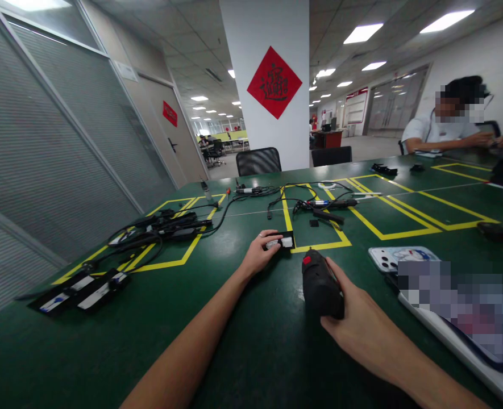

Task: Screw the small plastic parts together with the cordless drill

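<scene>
My right hand (357, 309) is wrapped round a black cordless drill (321, 287) with a red button near its nose, which points away from me over the table. My left hand (260, 251) has its fingers and thumb closed on a small black plate (291, 241) with a white label. The hand covers part of that plate. At the far left, two similar labelled black plates (102, 291) lie side by side. Between the drill and the held plate there is a short gap.
The green table (251, 352) bears yellow tape outlines (183, 262). A heap of black cables (166, 224) lies left, more cables and tools (328, 203) ahead. A phone (398, 254) and partly blurred items are right. A person (443, 130) in a white shirt sits at the far right.
</scene>
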`<state>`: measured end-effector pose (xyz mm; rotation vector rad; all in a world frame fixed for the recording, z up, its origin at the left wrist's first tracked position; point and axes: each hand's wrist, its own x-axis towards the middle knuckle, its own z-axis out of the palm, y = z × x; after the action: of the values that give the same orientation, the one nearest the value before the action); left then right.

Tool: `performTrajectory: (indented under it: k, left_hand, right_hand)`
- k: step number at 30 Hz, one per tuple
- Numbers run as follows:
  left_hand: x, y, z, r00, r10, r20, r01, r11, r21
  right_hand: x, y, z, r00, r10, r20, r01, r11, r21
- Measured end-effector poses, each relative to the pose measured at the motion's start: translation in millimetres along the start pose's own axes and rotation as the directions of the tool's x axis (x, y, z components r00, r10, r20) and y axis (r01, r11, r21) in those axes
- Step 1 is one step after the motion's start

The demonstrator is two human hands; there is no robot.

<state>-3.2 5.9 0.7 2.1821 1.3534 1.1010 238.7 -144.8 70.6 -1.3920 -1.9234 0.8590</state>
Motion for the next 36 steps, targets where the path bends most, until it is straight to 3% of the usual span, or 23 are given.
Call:
performTrajectory:
  k: [7, 12, 15, 18, 19, 21, 23, 29, 32, 36]
  left_hand:
    - [-5.3, 0.2, 2.8, 0.991, 0.116, -0.061, -0.102, 0.973, 0.205]
    - [-7.4, 2.3, 4.5, 0.975, 0.22, -0.012, -0.201, 0.91, 0.363]
    - [-7.7, 2.6, 4.3, 0.978, 0.209, -0.013, -0.188, 0.905, 0.382]
    - [-8.3, 2.0, 4.4, 0.976, 0.219, -0.008, -0.198, 0.898, 0.394]
    - [-8.6, 1.8, 4.6, 0.975, 0.224, -0.006, -0.203, 0.894, 0.399]
    - [-9.7, 1.6, 5.2, 0.972, 0.235, -0.002, -0.214, 0.885, 0.413]
    - [-10.8, 1.7, 5.9, 0.97, 0.245, 0.001, -0.221, 0.873, 0.434]
    - [-12.6, 2.6, 5.6, 0.969, 0.247, 0.012, -0.218, 0.831, 0.511]
    - [-13.0, 4.3, 3.8, 0.966, 0.259, -0.003, -0.219, 0.822, 0.526]
    - [-13.4, 10.5, 2.0, 0.948, 0.315, -0.046, -0.253, 0.834, 0.49]
  right_hand:
    - [-4.2, -4.7, 26.6, 0.992, 0.109, 0.065, -0.078, 0.93, -0.359]
    - [-8.7, -2.2, 47.1, 0.993, 0.085, 0.079, -0.033, 0.86, -0.509]
    - [-10.6, -3.7, 42.1, 0.989, 0.1, 0.112, -0.027, 0.853, -0.522]
    - [-0.9, -14.4, 16.6, 0.972, 0.038, 0.232, 0.075, 0.885, -0.459]
    - [7.2, -19.5, 6.7, 0.98, -0.027, 0.198, 0.121, 0.871, -0.476]
    - [31.5, -29.0, -8.0, 0.992, -0.126, -0.023, 0.1, 0.874, -0.475]
    - [63.0, -33.9, -10.2, 0.983, -0.152, -0.107, 0.086, 0.883, -0.461]
    - [139.9, -9.4, 42.0, 0.98, -0.124, -0.158, 0.058, 0.929, -0.367]
    - [153.3, 7.2, 64.7, 0.969, -0.107, -0.224, 0.035, 0.953, -0.302]
    - [156.8, 16.7, 75.4, 0.954, -0.141, -0.264, 0.091, 0.977, -0.195]
